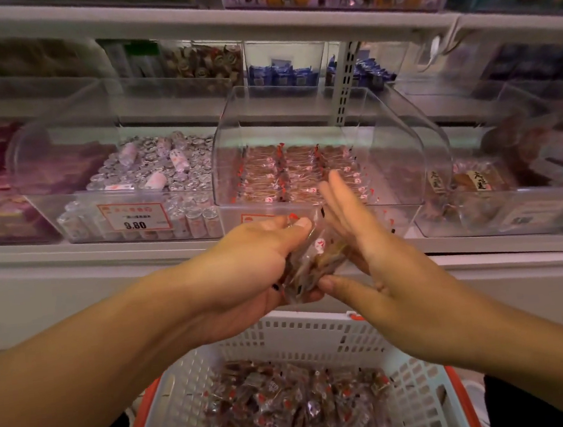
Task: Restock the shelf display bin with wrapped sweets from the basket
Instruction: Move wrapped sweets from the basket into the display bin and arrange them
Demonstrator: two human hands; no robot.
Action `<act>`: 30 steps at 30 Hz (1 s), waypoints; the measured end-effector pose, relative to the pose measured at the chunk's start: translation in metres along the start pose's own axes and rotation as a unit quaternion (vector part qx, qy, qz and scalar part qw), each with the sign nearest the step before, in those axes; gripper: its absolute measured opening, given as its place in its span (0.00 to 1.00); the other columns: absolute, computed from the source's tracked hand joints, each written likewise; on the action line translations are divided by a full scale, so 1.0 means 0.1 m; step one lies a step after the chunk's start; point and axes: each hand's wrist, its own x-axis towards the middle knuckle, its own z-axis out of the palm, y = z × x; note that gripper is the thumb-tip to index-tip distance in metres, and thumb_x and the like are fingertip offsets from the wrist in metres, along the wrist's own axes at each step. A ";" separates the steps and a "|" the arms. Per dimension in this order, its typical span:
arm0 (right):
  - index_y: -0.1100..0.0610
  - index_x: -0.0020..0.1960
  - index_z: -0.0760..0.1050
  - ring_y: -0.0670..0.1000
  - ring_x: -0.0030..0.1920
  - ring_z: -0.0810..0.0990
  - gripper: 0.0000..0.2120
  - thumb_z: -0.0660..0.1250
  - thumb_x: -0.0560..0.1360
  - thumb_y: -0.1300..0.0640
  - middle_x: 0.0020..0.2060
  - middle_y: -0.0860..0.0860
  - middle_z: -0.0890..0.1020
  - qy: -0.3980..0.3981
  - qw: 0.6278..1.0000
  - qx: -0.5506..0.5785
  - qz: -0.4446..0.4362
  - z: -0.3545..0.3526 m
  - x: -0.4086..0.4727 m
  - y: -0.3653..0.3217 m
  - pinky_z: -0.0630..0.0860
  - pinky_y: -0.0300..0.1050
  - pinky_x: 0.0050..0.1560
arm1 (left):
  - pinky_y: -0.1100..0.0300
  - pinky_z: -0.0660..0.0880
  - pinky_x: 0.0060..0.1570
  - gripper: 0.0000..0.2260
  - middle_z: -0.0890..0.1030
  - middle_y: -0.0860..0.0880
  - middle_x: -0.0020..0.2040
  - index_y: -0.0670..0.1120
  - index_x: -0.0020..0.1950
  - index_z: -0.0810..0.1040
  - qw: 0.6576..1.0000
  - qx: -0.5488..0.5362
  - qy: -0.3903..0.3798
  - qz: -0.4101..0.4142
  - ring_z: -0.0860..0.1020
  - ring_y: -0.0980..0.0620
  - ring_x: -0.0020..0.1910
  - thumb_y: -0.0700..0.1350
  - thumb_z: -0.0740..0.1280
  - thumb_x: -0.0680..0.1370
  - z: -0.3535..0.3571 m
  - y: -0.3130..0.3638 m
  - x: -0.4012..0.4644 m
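On the far left of the shelf [71, 254] sits a bin of silver rolls [153, 177] with a 9.80 tag [135, 217]. Next, our left hand [261, 270] curls round a small stack of sweets [309, 262]; its grip is closed on them, thumb on top. Our right hand [373, 249] lies flat against the stack's other side, fingers straight, only pressing.

We judge that we are squaring the stack before it goes in. To do it well, we should tap the edges level, keep the wrappers facing one way, then slide them in to match the rows.

The bin [405, 153], lid up, stands just behind the hands, with three rows of sweets visible. One basket [284, 330] below holds too many loose sweets to count. The held stack is too blurred to count.
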 end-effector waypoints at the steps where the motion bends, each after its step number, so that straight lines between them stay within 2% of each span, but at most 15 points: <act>1: 0.34 0.75 0.30 0.27 0.73 0.47 0.47 0.66 0.79 0.54 0.70 0.19 0.46 -0.008 1.000 -0.004 0.003 0.01 -0.01 -0.01 0.53 0.37 0.74 | 0.55 0.81 0.38 0.14 0.84 0.38 0.51 0.41 0.63 0.75 1.000 -0.008 -0.003 -0.004 0.80 0.48 0.39 0.47 0.60 0.83 0.01 -0.03 0.00; 3: 0.32 0.74 0.29 0.25 0.71 0.44 0.47 0.65 0.77 0.49 0.73 0.25 0.40 -0.021 1.000 -0.002 0.008 0.02 -0.04 -0.03 0.51 0.32 0.73 | 0.53 0.80 0.43 0.14 0.84 0.39 0.51 0.42 0.65 0.74 0.999 -0.026 -0.014 -0.014 0.81 0.47 0.44 0.48 0.60 0.83 0.04 -0.10 -0.01; 5: 0.30 0.73 0.29 0.21 0.68 0.47 0.50 0.68 0.73 0.42 0.74 0.26 0.38 -0.031 0.999 0.013 0.011 0.02 -0.06 -0.07 0.54 0.19 0.65 | 0.49 0.79 0.50 0.13 0.84 0.37 0.51 0.42 0.62 0.76 0.998 -0.047 -0.025 -0.019 0.82 0.45 0.47 0.47 0.60 0.83 0.07 -0.15 -0.03; 7: 0.32 0.73 0.28 0.23 0.70 0.44 0.55 0.72 0.70 0.37 0.75 0.28 0.39 -0.029 1.000 -0.004 0.000 0.04 -0.07 -0.08 0.50 0.15 0.62 | 0.52 0.81 0.46 0.13 0.85 0.40 0.49 0.41 0.61 0.77 0.995 -0.079 -0.047 -0.026 0.84 0.47 0.47 0.46 0.60 0.83 0.09 -0.17 -0.06; 8: 0.34 0.74 0.28 0.26 0.72 0.44 0.57 0.74 0.70 0.38 0.76 0.30 0.41 -0.024 1.000 -0.019 -0.009 0.06 -0.06 -0.07 0.49 0.16 0.64 | 0.55 0.81 0.43 0.13 0.85 0.42 0.49 0.40 0.63 0.76 0.993 -0.095 -0.059 -0.031 0.84 0.48 0.46 0.45 0.60 0.83 0.09 -0.17 -0.07; 10: 0.35 0.76 0.30 0.27 0.72 0.53 0.57 0.75 0.70 0.43 0.75 0.28 0.49 0.000 1.000 -0.020 -0.016 0.07 -0.04 -0.05 0.57 0.19 0.65 | 0.58 0.81 0.40 0.13 0.85 0.43 0.49 0.39 0.63 0.75 0.989 -0.117 -0.082 -0.039 0.84 0.49 0.44 0.43 0.61 0.82 0.06 -0.15 -0.09; 12: 0.35 0.77 0.34 0.25 0.66 0.63 0.56 0.77 0.70 0.49 0.70 0.22 0.52 0.024 0.999 0.019 -0.018 0.06 -0.02 -0.04 0.67 0.25 0.61 | 0.58 0.80 0.42 0.11 0.84 0.42 0.50 0.39 0.59 0.78 0.986 -0.118 -0.109 -0.052 0.83 0.50 0.44 0.41 0.61 0.80 0.01 -0.12 -0.10; 14: 0.33 0.77 0.37 0.30 0.69 0.65 0.55 0.76 0.70 0.49 0.73 0.24 0.52 0.034 0.999 0.026 -0.024 0.04 -0.01 -0.04 0.71 0.35 0.64 | 0.59 0.80 0.44 0.11 0.83 0.42 0.52 0.39 0.57 0.80 0.981 -0.117 -0.139 -0.069 0.83 0.50 0.46 0.39 0.61 0.79 -0.03 -0.07 -0.12; 16: 0.32 0.76 0.37 0.33 0.70 0.65 0.53 0.74 0.70 0.46 0.76 0.29 0.52 0.037 0.999 0.012 -0.035 0.03 -0.01 -0.04 0.72 0.37 0.66 | 0.60 0.81 0.44 0.13 0.84 0.42 0.52 0.39 0.54 0.83 0.975 -0.128 -0.164 -0.078 0.84 0.50 0.46 0.37 0.60 0.79 -0.06 -0.05 -0.12; 20: 0.34 0.77 0.34 0.31 0.73 0.57 0.52 0.71 0.70 0.39 0.77 0.33 0.51 0.040 0.994 -0.077 -0.061 0.04 -0.01 -0.04 0.59 0.29 0.68 | 0.57 0.78 0.49 0.13 0.83 0.43 0.56 0.43 0.58 0.82 0.970 -0.102 -0.203 -0.088 0.82 0.50 0.49 0.42 0.61 0.79 -0.08 -0.04 -0.11; 23: 0.34 0.76 0.32 0.33 0.72 0.60 0.55 0.73 0.69 0.39 0.78 0.34 0.50 0.030 0.991 -0.110 -0.071 0.05 -0.02 -0.03 0.63 0.32 0.65 | 0.52 0.79 0.47 0.09 0.83 0.43 0.52 0.45 0.53 0.84 0.967 -0.058 -0.227 -0.097 0.82 0.49 0.47 0.41 0.64 0.78 -0.09 -0.04 -0.12; 27: 0.32 0.75 0.33 0.34 0.75 0.56 0.63 0.79 0.61 0.37 0.77 0.33 0.50 0.028 0.997 -0.059 -0.050 0.02 -0.01 -0.01 0.59 0.35 0.69 | 0.54 0.79 0.42 0.12 0.81 0.40 0.53 0.42 0.61 0.76 0.974 -0.033 -0.210 -0.074 0.82 0.47 0.47 0.34 0.64 0.78 -0.08 -0.02 -0.09; 30: 0.34 0.77 0.36 0.31 0.74 0.55 0.61 0.80 0.62 0.39 0.77 0.31 0.51 -0.009 0.999 -0.032 -0.041 -0.13 0.02 -0.01 0.59 0.36 0.70 | 0.53 0.81 0.41 0.18 0.80 0.36 0.57 0.39 0.67 0.71 0.982 -0.010 -0.182 -0.057 0.83 0.44 0.48 0.34 0.64 0.77 -0.08 0.03 -0.06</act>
